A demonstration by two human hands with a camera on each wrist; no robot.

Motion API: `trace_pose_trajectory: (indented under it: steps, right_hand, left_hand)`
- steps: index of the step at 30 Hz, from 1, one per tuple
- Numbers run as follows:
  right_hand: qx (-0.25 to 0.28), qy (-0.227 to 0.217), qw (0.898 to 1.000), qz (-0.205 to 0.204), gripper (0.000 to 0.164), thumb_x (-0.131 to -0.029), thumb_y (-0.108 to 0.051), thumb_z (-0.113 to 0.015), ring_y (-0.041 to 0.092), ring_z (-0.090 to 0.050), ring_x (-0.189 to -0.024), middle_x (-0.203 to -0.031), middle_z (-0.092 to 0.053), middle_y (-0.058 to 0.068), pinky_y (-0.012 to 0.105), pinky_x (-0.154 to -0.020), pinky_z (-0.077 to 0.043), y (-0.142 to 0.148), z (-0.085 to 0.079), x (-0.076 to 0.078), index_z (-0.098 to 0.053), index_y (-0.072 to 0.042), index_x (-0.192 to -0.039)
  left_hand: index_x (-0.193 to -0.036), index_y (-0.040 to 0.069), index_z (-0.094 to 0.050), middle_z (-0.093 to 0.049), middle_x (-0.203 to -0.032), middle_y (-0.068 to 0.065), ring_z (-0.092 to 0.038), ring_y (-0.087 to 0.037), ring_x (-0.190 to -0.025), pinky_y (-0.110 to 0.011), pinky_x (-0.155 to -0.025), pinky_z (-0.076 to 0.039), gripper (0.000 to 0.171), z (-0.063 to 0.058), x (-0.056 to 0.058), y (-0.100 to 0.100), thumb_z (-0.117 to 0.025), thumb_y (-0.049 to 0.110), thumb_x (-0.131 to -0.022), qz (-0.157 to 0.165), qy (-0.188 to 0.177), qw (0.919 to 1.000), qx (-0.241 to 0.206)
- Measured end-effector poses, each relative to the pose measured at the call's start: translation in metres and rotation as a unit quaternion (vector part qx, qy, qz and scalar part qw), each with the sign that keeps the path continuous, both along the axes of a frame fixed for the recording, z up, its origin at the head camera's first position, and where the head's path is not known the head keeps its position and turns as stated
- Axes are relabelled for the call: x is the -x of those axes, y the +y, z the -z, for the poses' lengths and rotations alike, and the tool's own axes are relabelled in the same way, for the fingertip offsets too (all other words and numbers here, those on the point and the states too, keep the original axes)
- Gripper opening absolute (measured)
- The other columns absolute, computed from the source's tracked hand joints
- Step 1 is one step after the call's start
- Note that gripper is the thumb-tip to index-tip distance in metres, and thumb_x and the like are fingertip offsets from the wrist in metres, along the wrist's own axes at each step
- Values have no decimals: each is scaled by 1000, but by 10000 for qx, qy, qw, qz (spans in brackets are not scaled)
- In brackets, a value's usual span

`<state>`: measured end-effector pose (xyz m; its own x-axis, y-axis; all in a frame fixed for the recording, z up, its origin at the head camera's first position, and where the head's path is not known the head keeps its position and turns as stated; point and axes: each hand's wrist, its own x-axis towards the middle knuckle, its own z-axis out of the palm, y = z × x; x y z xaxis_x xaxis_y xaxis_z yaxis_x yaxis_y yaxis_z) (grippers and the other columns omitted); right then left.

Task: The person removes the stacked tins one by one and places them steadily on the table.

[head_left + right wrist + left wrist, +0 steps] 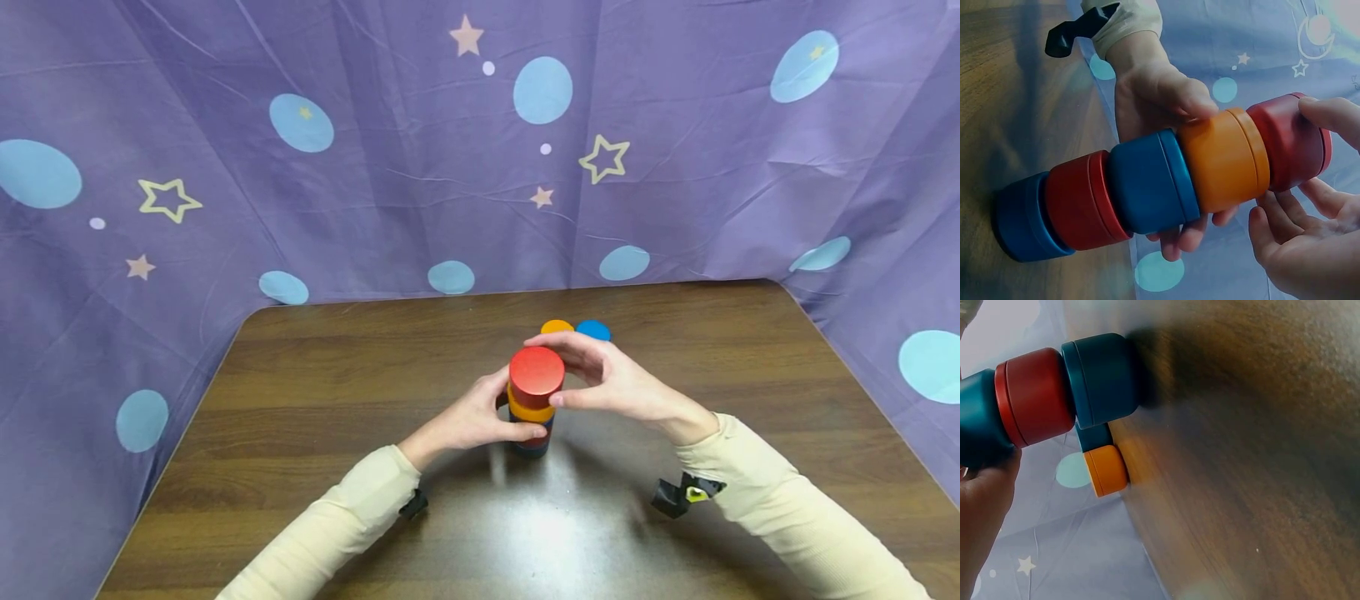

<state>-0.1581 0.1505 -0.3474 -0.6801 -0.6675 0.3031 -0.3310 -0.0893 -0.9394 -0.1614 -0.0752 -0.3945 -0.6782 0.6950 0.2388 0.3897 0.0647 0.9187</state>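
A tower of small round lidded containers rises from the table. From the bottom, the right wrist view shows a blue one (1029,219), a red one (1082,203), another blue one (1150,181), an orange one (1222,162) and a red one (1288,140) on top. My left hand (472,412) wraps round the upper middle of the tower, by the upper blue and orange containers. Thumb and fingers of my right hand (622,379) pinch the top red container, which sits right over the orange one, slightly tilted against it.
Behind the tower, an orange container (557,326) and a blue container (593,330) stand side by side on the brown wooden table (337,358). A purple curtain (405,208) with stars and dots hangs along the table's far edge. Wrist cameras sit at both sleeves.
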Motion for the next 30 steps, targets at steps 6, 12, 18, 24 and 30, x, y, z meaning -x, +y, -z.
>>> trace_pose_trajectory:
  steps: [6, 12, 18, 24, 30]
  right_hand:
    - [84, -122, 9994, 310, 59, -84, 5, -70, 27, -54, -119, -130, -56, 12, 36, -99, -43, 7, -2, 0, -45, 2, -137]
    - [268, -322, 9975, 568, 57, -84, 6, -68, 27, -55, -116, -132, -56, 12, 37, -93, -48, 18, -2, 1, -46, 2, -137]
    - [254, -342, 9955, 847, 56, -85, 7, -65, 26, -58, -110, -129, -58, 11, 32, -90, -49, 29, -3, 3, -46, 0, -137]
    - [275, -565, 9926, 1042, 58, -86, 8, -64, 24, -56, -115, -130, -57, 10, 29, -89, -49, 42, 1, 6, -44, 0, -140]
    - [198, -737, 9905, 1143, 57, -86, 9, -64, 22, -56, -117, -130, -57, 9, 29, -91, -48, 54, 12, 10, -45, -1, -139]
  left_hand:
    - [-134, 9, -45, -60, -116, -6, -60, -16, -102, -35, -92, -49, 69, -1, 2, 1, -81, 1, -76, -74, 15, 10000, 19]
    - [-130, 6, -48, -60, -114, -7, -60, -18, -99, -35, -89, -51, 62, -4, 4, 2, -80, 2, -77, -77, 99, 9999, -54]
    - [-129, 5, -51, -61, -113, -7, -59, -18, -98, -34, -87, -52, 56, -5, 5, 2, -78, 4, -80, -69, 135, 9999, -4]
    - [-127, 4, -53, -61, -111, -6, -59, -18, -97, -34, -87, -52, 51, -5, 5, 1, -77, 6, -81, -121, 105, 9999, 40]
    - [-126, 4, -53, -61, -110, -6, -59, -17, -96, -34, -87, -52, 52, -6, 4, 1, -77, 4, -80, -140, 67, 9999, 41]
